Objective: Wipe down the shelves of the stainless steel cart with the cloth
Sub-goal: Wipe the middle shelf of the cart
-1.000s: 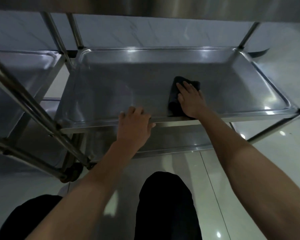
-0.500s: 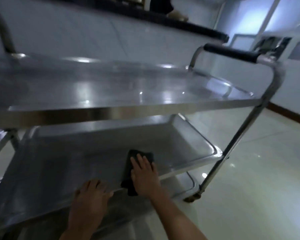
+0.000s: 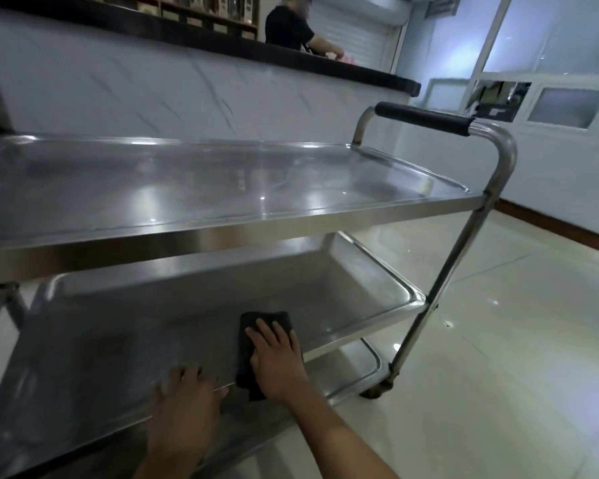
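— Where have you got to on it?

— I'm on the middle shelf of the three-tier stainless steel cart (image 3: 222,219). My right hand (image 3: 277,361) lies flat, fingers straight, pressing the dark folded cloth (image 3: 256,323) onto the middle steel tray (image 3: 360,288) near its front edge, right of centre. A tail of the cloth hangs over the lip.

— And the other hand?

— My left hand (image 3: 184,399) rests on the front rim just beside it, fingers bent over the edge to steady the cart. It grips nothing else.

— How would you do this pass well?

— I reckon long overlapping strokes along the tray, palm flat so the whole pad bears down, then a run into the raised rim and corners where grime would gather. I'd keep the left hand braced, since the cart sits on castors and could roll away from the push. The far right end under the black-sleeved push handle (image 3: 422,117) probably needs a reach.

— Any maker's mark or label?

— None that I can read on the cart or cloth. The sign high on the far wall is too blurred.
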A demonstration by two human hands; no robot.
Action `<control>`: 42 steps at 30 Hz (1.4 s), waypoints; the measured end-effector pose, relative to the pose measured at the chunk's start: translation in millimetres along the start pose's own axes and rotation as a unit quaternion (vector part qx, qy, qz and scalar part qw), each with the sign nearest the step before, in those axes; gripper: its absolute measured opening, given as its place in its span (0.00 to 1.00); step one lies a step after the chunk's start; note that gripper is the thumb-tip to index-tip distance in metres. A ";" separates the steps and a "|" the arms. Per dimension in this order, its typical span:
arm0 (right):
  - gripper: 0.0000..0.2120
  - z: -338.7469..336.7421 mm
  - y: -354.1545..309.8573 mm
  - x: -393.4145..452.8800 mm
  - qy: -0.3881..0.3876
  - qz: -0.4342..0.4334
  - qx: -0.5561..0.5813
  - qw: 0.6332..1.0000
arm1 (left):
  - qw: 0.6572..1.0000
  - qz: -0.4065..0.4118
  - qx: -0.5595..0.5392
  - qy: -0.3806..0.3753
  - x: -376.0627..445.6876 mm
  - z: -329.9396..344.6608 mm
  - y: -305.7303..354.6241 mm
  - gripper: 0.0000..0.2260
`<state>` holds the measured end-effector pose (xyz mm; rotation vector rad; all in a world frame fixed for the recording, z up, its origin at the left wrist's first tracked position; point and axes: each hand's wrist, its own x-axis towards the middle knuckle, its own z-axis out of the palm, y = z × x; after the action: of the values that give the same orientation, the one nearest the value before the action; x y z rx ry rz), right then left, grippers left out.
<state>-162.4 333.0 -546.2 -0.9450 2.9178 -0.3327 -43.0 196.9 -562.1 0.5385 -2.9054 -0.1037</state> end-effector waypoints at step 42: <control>0.27 -38.5 215.4 72.1 -0.007 -0.066 0.021 0.998 | 0.994 0.073 -0.073 -0.024 104.4 11.1 197.5 0.24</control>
<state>-348.8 468.0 -555.4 -1.1330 2.8302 -0.3905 -209.7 343.5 -535.3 0.3009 -2.9409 -0.3086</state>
